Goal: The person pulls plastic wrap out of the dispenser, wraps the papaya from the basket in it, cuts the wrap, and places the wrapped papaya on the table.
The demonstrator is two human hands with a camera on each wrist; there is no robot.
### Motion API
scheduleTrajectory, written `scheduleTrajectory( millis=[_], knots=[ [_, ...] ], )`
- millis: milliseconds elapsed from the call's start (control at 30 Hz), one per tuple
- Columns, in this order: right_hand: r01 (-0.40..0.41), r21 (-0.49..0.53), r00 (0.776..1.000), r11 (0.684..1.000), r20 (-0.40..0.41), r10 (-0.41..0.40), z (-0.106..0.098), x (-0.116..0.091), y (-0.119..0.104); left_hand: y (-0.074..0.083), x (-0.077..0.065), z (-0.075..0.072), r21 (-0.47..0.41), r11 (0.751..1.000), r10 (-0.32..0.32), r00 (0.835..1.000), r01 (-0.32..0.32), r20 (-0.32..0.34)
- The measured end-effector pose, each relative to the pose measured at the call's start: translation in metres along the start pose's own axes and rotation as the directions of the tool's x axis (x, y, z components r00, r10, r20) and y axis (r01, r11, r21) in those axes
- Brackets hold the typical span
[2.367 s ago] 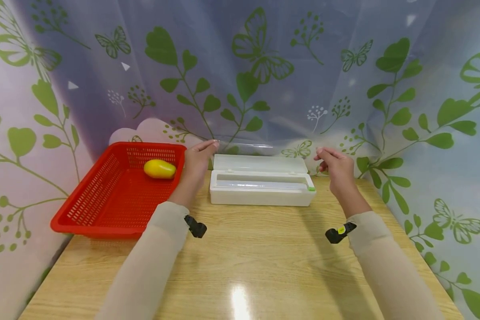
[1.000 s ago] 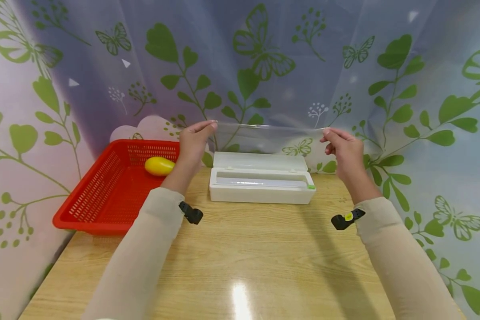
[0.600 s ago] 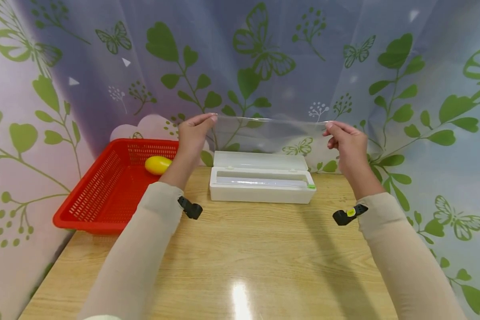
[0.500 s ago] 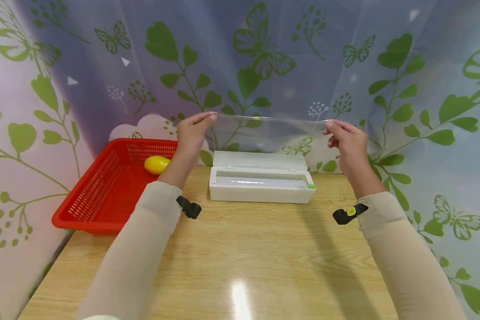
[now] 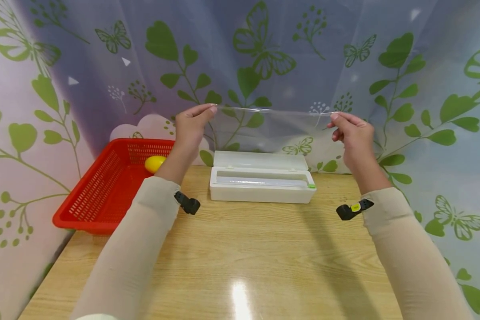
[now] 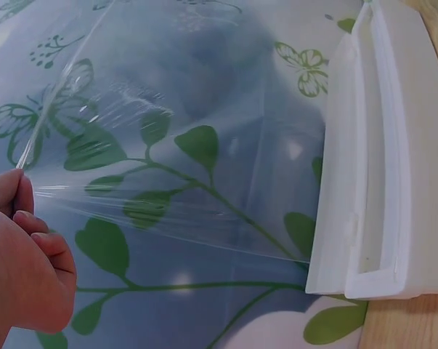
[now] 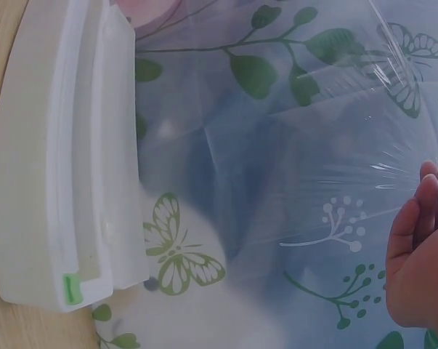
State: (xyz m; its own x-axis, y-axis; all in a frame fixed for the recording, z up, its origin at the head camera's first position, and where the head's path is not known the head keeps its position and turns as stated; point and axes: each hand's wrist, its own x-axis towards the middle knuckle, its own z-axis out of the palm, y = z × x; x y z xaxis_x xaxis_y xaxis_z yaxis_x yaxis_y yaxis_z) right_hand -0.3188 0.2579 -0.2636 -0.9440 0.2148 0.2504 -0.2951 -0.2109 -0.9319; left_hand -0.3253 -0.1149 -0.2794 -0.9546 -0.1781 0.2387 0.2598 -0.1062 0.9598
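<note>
We see a clear sheet of plastic wrap (image 5: 264, 129) stretched above and behind the white box (image 5: 262, 194), its upper edge pulled into a shiny line. From that edge it runs down toward the box's lid (image 5: 260, 160); we cannot tell just where it meets the box. The left hand (image 5: 190, 126) pinches one upper corner between thumb and forefinger, above the box's left end, its other fingers bent inward. The right hand (image 5: 356, 135) pinches the opposite corner, up and to the right of the box, and creases fan out from both grips. The box's lid stands raised along its back, and we can see a pale roll (image 5: 260, 182) lying in its trough. A green tab (image 5: 311, 186) sits at the box's front right corner; any mark on it is too small for us to read. To the left of the box is a red basket (image 5: 84, 224) with a yellow fruit (image 5: 154, 164) in it, partly hidden by our left arm. Nearer us than the box, a black camera sits at each cuff; the right one carries a yellow label (image 5: 356, 207) whose writing we cannot make out. The box rests on a wooden desk (image 5: 264, 249), and behind it hangs a curtain (image 5: 324, 35) printed with green leaves and butterflies.
</note>
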Motion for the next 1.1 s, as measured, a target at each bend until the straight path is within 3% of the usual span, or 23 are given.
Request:
scheduleTrajectory(
  millis=[367,567,767,967,1100],
  knots=[
    [0.017,-0.021,1.000,1.000,-0.005,-0.017,-0.002,-0.006,-0.012,0.010,-0.007,0.002,-0.014,1.000,0.014,1.000,-0.014,0.009],
    [0.000,-0.018,1.000,1.000,0.024,0.000,-0.008,-0.020,-0.021,0.013,-0.019,-0.002,-0.003,1.000,0.006,1.000,-0.005,0.016],
    [0.003,-0.049,0.997,0.999,0.072,0.001,-0.013,-0.039,-0.023,0.013,-0.039,-0.012,-0.027,0.999,-0.018,0.999,0.018,0.032],
    [0.004,-0.074,0.994,0.997,0.110,0.004,-0.018,-0.061,-0.023,0.009,-0.067,-0.023,-0.066,0.998,0.002,0.997,0.003,0.071],
    [0.003,-0.068,0.992,0.998,0.124,0.006,-0.023,-0.081,-0.024,0.007,-0.088,-0.030,-0.069,0.997,-0.024,0.996,0.030,0.085]
  ],
)
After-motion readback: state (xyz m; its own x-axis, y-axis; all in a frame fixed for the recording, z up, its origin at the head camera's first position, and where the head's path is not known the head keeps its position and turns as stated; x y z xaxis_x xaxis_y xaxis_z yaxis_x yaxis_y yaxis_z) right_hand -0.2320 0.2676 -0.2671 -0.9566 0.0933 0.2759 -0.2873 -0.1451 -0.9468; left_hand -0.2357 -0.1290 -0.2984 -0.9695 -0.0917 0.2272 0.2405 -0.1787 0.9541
